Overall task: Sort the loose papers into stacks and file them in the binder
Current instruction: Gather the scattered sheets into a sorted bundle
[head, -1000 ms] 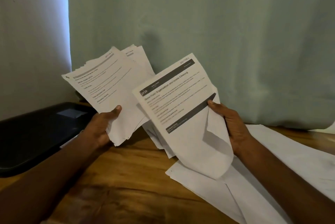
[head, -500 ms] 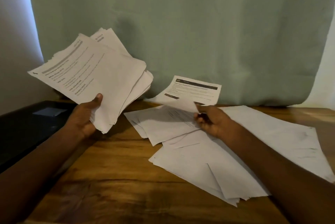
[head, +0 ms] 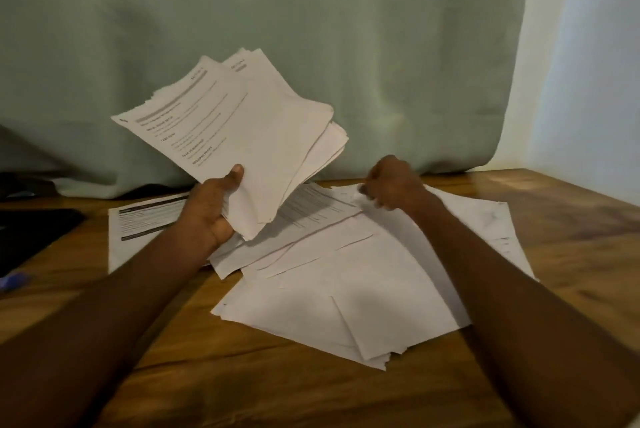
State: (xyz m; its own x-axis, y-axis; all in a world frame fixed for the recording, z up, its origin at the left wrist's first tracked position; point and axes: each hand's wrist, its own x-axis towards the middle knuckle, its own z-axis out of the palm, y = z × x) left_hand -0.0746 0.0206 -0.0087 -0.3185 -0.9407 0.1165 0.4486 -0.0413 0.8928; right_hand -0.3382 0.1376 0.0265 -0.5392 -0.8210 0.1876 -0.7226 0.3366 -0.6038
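Observation:
My left hand grips a thick stack of printed papers by its lower corner and holds it tilted above the wooden table. A spread pile of loose white sheets lies on the table in front of me. At the pile's far edge, my right hand has its fingers curled and pinches the edge of a printed sheet lying on top. Another printed sheet with dark bars lies flat to the left, partly behind my left arm. The black binder lies at the far left.
A green curtain hangs along the back of the table. A small blue object lies at the left edge next to the binder. Bare wood shows at the front and at the far right of the table.
The dark-barred sheet has left my right hand and now lies flat on the table to the left. My right hand has moved to the pile's far edge. The view has swung right.

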